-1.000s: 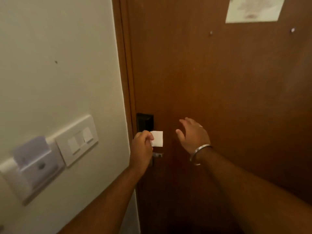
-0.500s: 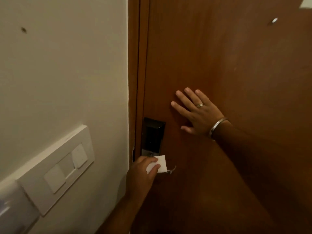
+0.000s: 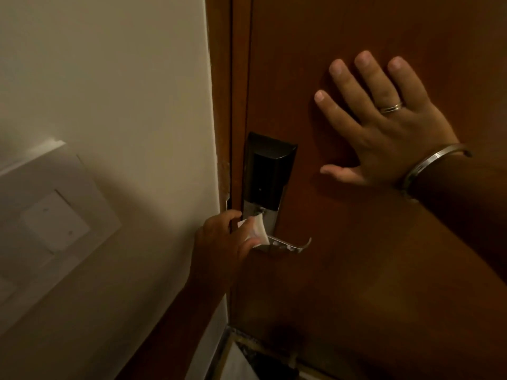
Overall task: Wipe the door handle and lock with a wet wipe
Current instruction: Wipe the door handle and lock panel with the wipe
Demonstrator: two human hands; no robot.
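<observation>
A black electronic lock (image 3: 267, 174) sits on the brown wooden door (image 3: 356, 270), with a silver lever handle (image 3: 288, 246) below it. My left hand (image 3: 219, 242) pinches a folded white wet wipe (image 3: 256, 230) and presses it against the base of the handle, at the lock's silver lower plate. My right hand (image 3: 384, 124) lies flat on the door to the right of the lock, fingers spread, holding nothing. It wears a ring and a metal bangle.
A cream wall (image 3: 109, 91) runs along the left of the door frame (image 3: 236, 78), carrying a white switch plate (image 3: 55, 220). A strip of floor shows below the door at the bottom.
The view has come closer to the lock. My right hand has settled flat on the door higher up. My left hand has pushed the wipe onto the handle's base.
</observation>
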